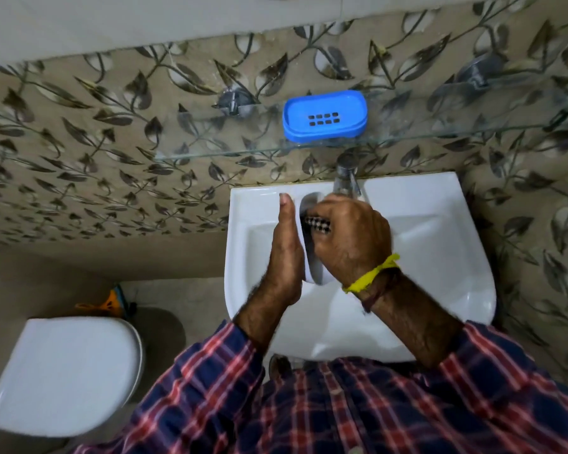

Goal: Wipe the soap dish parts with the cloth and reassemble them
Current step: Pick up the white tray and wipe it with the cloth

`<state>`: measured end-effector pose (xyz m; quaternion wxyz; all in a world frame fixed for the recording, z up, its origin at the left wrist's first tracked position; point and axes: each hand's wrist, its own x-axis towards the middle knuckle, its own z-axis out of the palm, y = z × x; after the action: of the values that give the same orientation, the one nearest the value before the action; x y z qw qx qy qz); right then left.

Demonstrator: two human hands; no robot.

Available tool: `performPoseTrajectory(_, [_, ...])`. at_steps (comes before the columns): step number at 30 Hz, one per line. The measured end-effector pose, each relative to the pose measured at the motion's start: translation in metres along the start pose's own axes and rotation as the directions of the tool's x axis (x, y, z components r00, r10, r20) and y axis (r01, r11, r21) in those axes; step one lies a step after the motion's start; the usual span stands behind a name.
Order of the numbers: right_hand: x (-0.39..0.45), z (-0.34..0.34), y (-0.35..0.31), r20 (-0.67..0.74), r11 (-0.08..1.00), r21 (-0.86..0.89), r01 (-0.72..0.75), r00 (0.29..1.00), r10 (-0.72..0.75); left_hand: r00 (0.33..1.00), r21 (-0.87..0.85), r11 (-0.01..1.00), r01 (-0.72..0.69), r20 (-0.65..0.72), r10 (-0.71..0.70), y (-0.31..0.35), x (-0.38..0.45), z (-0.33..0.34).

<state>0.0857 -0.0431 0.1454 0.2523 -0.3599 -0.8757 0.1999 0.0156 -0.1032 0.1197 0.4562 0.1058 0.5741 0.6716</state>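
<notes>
- The leaf-patterned tiled wall [95, 142] fills the upper half of the frame, brown with dark leaves.
- The white washbasin [440, 257] sits right of centre, its bowl open toward the bottom of the frame, with a metal tap [346, 178] at its top edge.
- A white toilet lid [63, 371] lies closed in the lower left corner.
- The person's checked sleeves [341, 414], dark blue and red, cross the bottom of the frame.
- A clear glass shelf [210, 152] runs across the wall above the basin.
- The blue soap dish tray [323, 115], an oval piece with two rows of small drain slots in its middle, rests on that shelf, above centre.
- The white soap dish base [315, 270], a smooth oval shell, stands on edge over the basin at centre frame, between the two hands.
- The left hand [284, 253] is flat and nearly straight, fingers together, pressed against the base's left side to steady it.
- The right hand [351, 237], with a yellow thread [371, 275] at the wrist, is curled closed over a dark checked cloth [317, 224], pressing it into the base's hollow; only a small patch of cloth shows, so its full extent is unclear.
</notes>
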Motion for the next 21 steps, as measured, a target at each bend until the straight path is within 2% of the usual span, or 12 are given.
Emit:
performPoseTrajectory(2, [0.001,0.001,0.006,-0.037,0.994,-0.022,-0.104,0.994,0.103,0.999,0.106,0.993,-0.041,-0.009,0.043,-0.003,0.0,0.001])
performPoseTrajectory(4, [0.001,-0.002,0.003,-0.074,0.994,0.091,-0.051,0.996,0.058,0.985,0.195,0.966,-0.169,0.008,0.17,-0.006,0.002,0.001])
performPoseTrajectory(6, [0.0,-0.004,0.003,-0.025,0.972,0.231,0.029,0.999,-0.024,0.962,0.288,0.918,-0.271,0.057,0.266,-0.003,0.004,-0.006])
performPoseTrajectory(8, [-0.005,-0.002,0.016,0.103,0.953,0.301,0.025,0.993,-0.059,0.963,0.29,0.918,-0.27,0.091,0.254,0.002,0.005,-0.018])
performPoseTrajectory(10, [-0.016,-0.003,0.03,0.135,0.915,0.395,-0.087,0.99,0.036,0.973,0.262,0.938,-0.229,0.051,0.223,0.007,0.006,-0.028])
performPoseTrajectory(11, [-0.02,-0.006,0.037,0.065,0.896,0.423,-0.137,0.99,0.121,0.965,0.314,0.915,-0.252,0.011,0.261,0.009,0.007,-0.032])
performPoseTrajectory(13, [-0.023,-0.016,0.044,-0.17,0.93,0.332,-0.158,0.96,0.224,0.915,0.519,0.791,-0.323,-0.04,0.401,0.007,0.011,-0.04])
performPoseTrajectory(14, [-0.021,-0.02,0.044,-0.253,0.958,0.255,-0.133,0.947,0.199,0.894,0.601,0.728,-0.329,-0.05,0.446,0.003,0.011,-0.041])
performPoseTrajectory(16, [-0.013,-0.021,0.034,-0.281,0.99,0.142,-0.025,0.958,0.064,0.87,0.709,0.631,-0.314,-0.052,0.491,-0.003,0.007,-0.037])
performPoseTrajectory(18, [-0.01,-0.013,0.021,-0.2,0.99,0.056,0.133,0.973,-0.12,0.825,0.805,0.498,-0.321,-0.02,0.565,-0.006,0.0,-0.028])
performPoseTrajectory(21, [-0.016,-0.001,0.014,-0.097,0.929,-0.13,0.348,0.928,-0.361,0.771,0.884,0.36,-0.3,0.002,0.637,-0.008,-0.002,-0.026])
